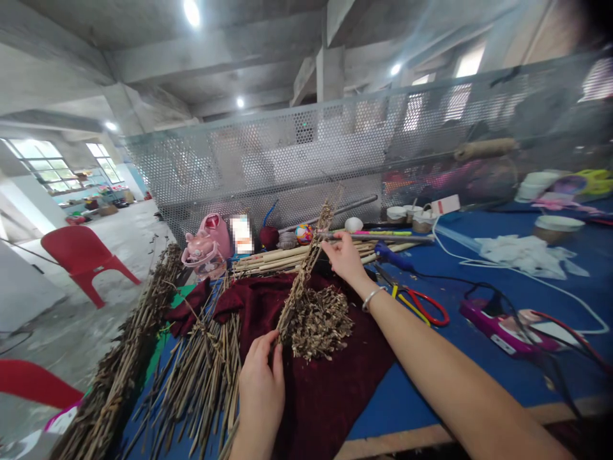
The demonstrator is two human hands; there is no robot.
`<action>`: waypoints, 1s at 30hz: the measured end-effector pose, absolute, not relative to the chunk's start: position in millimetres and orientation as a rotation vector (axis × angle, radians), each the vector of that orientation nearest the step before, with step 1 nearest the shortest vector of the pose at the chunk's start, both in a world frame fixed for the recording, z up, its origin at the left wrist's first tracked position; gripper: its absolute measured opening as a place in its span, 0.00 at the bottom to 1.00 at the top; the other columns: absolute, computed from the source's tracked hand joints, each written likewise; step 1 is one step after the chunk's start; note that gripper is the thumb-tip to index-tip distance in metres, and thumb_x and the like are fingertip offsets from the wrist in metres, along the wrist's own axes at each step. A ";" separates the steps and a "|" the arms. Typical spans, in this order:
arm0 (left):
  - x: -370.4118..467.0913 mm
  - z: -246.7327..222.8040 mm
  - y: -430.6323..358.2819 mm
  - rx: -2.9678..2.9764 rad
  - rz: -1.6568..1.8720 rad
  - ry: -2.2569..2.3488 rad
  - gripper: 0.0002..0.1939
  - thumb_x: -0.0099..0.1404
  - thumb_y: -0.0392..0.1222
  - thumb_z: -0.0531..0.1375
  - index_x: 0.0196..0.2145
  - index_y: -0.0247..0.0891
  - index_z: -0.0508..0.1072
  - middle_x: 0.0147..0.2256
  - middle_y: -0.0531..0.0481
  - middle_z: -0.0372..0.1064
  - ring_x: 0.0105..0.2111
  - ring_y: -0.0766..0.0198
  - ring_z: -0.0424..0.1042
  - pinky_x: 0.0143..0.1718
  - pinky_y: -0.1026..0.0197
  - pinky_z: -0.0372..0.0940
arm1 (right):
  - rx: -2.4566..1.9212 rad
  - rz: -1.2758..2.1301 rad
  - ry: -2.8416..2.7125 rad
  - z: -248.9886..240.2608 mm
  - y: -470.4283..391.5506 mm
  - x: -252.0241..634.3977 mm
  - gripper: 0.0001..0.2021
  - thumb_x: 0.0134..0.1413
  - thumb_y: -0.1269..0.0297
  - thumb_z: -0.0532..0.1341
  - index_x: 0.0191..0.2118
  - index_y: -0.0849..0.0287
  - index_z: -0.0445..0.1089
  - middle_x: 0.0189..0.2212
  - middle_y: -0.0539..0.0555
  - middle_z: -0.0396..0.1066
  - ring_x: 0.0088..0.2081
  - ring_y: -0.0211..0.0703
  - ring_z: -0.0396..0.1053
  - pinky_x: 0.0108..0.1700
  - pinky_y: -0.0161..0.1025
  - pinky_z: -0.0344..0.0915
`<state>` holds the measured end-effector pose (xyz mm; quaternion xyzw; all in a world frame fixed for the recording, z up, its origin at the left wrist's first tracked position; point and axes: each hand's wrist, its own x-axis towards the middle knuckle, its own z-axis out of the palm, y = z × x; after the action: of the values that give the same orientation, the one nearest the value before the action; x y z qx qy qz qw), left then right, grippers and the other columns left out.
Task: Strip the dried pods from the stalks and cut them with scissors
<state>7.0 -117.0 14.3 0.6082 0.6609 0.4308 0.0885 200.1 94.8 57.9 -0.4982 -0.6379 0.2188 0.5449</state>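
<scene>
Holding a dry brown leafy stalk (pixel 301 281) over dark-red cloth (pixel 320 396), the left hand (pixel 262 377) pinches its lower end between fingers, the right hand (pixel 343 257) its upper; blue counter (pixel 378 399) shows right of the cloth, to a pale wooden edge (pixel 407 439).

Dried plant material (pixel 301 281), brown and brittle-looking, long and narrow, crumpled leaves thick along it; one stem or several, can't tell. You have it gripped near both ends, slanted above the table, lower end toward the near edge, wispy tip up toward the far edge, rightward.
</scene>
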 end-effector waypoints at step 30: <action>-7.3 53.5 -109.6 0.830 1.160 1.293 0.22 0.56 0.49 0.59 0.45 0.34 0.67 0.34 0.46 0.71 0.29 0.67 0.70 0.31 0.65 0.63 | -1.017 1.475 -1.504 50.9 -5.8 156.9 0.15 0.48 0.50 0.58 0.27 0.59 0.61 0.15 0.45 0.62 0.13 0.30 0.54 0.12 0.28 0.45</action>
<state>-7.3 -109.6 53.5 0.3536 0.5511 0.4945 0.5716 156.9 -5.8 50.9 -0.4003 -0.5920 0.5804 0.3905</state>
